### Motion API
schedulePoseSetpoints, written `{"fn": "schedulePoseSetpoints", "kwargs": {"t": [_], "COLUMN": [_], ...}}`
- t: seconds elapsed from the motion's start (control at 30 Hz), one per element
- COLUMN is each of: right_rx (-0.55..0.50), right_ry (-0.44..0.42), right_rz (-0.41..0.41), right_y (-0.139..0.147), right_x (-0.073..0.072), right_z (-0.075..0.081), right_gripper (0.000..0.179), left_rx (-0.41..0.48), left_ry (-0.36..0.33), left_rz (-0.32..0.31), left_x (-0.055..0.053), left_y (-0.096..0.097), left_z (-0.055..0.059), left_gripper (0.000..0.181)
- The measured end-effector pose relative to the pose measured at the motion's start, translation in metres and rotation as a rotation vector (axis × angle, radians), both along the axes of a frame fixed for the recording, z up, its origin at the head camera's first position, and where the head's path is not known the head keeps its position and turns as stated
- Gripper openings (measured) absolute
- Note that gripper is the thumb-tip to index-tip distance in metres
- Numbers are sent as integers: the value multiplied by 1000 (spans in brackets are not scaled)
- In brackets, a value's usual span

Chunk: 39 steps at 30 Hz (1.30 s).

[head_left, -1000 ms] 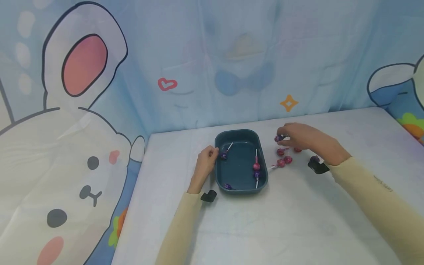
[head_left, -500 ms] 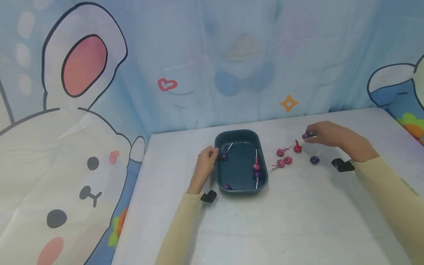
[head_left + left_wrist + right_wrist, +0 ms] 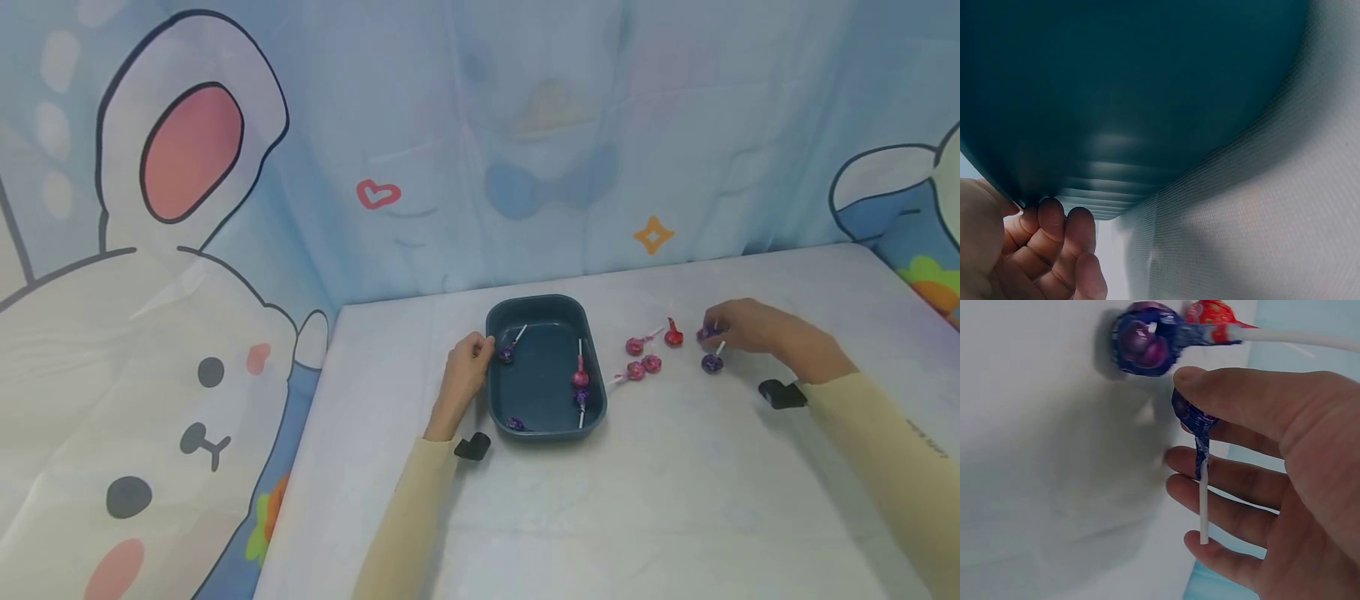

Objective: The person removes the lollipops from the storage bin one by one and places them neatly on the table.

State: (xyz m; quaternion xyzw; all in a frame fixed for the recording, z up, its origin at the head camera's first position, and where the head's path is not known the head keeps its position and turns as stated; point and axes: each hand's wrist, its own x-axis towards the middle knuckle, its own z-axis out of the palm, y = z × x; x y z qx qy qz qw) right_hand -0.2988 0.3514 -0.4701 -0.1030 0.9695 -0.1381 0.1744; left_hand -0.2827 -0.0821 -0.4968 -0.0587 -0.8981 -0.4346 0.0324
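Note:
My left hand point(image 3: 467, 367) pinches the left rim of a dark teal tray point(image 3: 534, 400); in the left wrist view the thumb and curled fingers point(image 3: 1052, 219) meet at its edge. Thumb and forefinger of my right hand point(image 3: 765, 332) pinch a purple-wrapped lollipop point(image 3: 1191, 415) by its candy head, its white stick pointing towards the palm side. Just beside it on the table lies another purple lollipop point(image 3: 712, 363). A red lollipop point(image 3: 673, 335) stands to the left of the right hand, near several pink lollipops point(image 3: 636, 370).
Inside the tray lie a purple lollipop point(image 3: 507, 353) at the left, another purple lollipop point(image 3: 514, 423) at the near edge, and a pink lollipop point(image 3: 581, 377) end to end with a purple one at the right. A printed curtain point(image 3: 450, 125) hangs behind the white table point(image 3: 645, 500).
My right hand has carried the purple lollipop rightwards from above the pink ones, then down beside the purple lollipop on the table. The left hand and tray have stayed put.

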Motion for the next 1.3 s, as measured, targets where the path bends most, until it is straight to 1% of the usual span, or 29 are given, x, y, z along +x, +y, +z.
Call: {"fn": "schedulePoseSetpoints", "kwargs": {"t": [0.07,0.2,0.33,0.43,0.5,0.63,0.73,0.87,0.93,1.07,1.3], "right_rx": [9,30,41,49,52,53,59,70,78,93,86], "right_ry": [3,36,47,38,31,31,62,111,124,138,180], "right_rz": [6,27,24,14,-1,-38,-53,-65,-64,-51,17], "right_y": [-1,-2,-1,-1,-1,0,1,-4,-9,-24,-51], "right_x": [1,2,2,2,1,-1,-2,-6,-8,-12,-17], "right_z": [-2,-3,-5,-4,-2,7,18,33,39,46,55], "right_gripper": [35,35,35,41,47,65,79,91,93,91,92], "left_rx": [0,13,20,19,21,22,17,9,10,22,26], "left_ry": [2,0,-4,-4,-4,-4,-5,-6,-3,-3,-6], "left_rz": [-2,-7,-14,-15,-17,-17,-14,-13,-15,-15,-6], "left_x": [0,0,1,2,2,2,1,1,1,2,1], "left_y": [0,0,-1,-1,-1,-1,0,0,0,0,0], "left_z": [0,0,0,1,1,1,1,2,2,3,1], "left_gripper": [32,31,31,32,31,31,31,32,32,31,31]}}
